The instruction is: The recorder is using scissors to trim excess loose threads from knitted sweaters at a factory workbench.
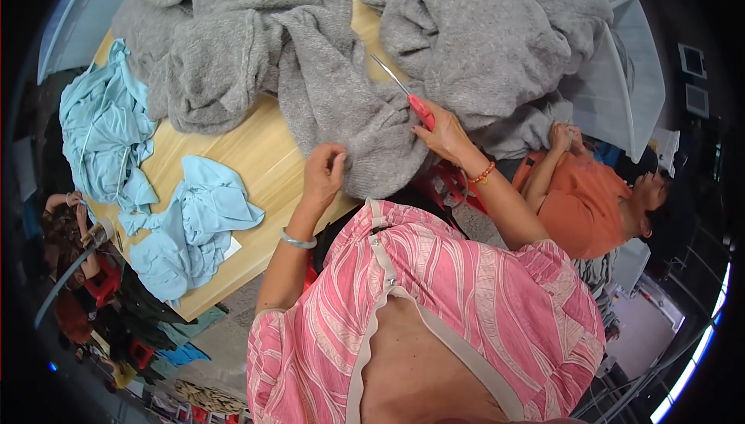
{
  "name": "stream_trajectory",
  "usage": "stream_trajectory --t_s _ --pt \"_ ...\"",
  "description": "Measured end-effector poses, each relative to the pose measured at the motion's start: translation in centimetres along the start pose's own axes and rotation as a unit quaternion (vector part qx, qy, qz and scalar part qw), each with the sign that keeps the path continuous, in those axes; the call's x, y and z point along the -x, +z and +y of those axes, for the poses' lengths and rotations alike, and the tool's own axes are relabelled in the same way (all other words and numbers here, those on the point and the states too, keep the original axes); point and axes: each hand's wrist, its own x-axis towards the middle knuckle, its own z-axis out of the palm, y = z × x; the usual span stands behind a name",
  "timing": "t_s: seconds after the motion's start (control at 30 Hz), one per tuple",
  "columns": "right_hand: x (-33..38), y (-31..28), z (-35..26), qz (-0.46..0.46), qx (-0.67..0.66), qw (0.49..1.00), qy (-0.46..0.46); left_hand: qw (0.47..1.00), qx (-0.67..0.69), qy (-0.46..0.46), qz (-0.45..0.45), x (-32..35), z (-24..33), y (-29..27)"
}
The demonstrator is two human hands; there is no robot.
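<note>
A grey knit garment (380,140) hangs over the near edge of the table in front of me. At its left side my left hand (325,168) is closed, its curled fingers and thumb pinching the edge of the knit; the fingertips are partly hidden. My right hand (446,138) grips red-handled scissors (420,109), their slim metal blades together and pointing up and left over the cloth. That same hand lies against the right side of the garment.
Grey knits are heaped (225,51) at the back left and in another pile (497,36) at the right. Light blue garments (198,199) lie on the wooden table (272,140) at left. A co-worker in orange (582,206) sits close on my right, beside a translucent bin (632,90).
</note>
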Motion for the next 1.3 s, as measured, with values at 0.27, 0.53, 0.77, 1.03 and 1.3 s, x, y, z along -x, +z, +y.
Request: stream_trajectory --t_s 0.27,0.53,0.77,1.03,1.3 --pt "-0.4 -1.0 -0.9 -0.084 -0.055 0.995 0.018 0.992 0.091 -0.085 -0.030 -0.4 1.8 2.7" --pt "0.6 -1.6 -1.6 -0.155 -0.104 0.980 -0.072 0.984 0.145 -0.092 -0.054 -0.4 3.9 0.2" --pt "1.1 0.2 -5.7 -0.274 -0.069 0.940 -0.190 0.893 0.411 -0.171 0.058 4.6 10.3 -11.8" --pt "0.7 -0.2 -5.3 -0.301 -0.010 0.944 -0.132 0.798 0.408 -0.170 0.410 8.4 5.7 -20.7" --pt "0.9 0.5 -1.3 -0.119 -0.074 0.983 -0.118 0.854 0.106 -0.245 0.447 8.7 -4.1 -18.5"
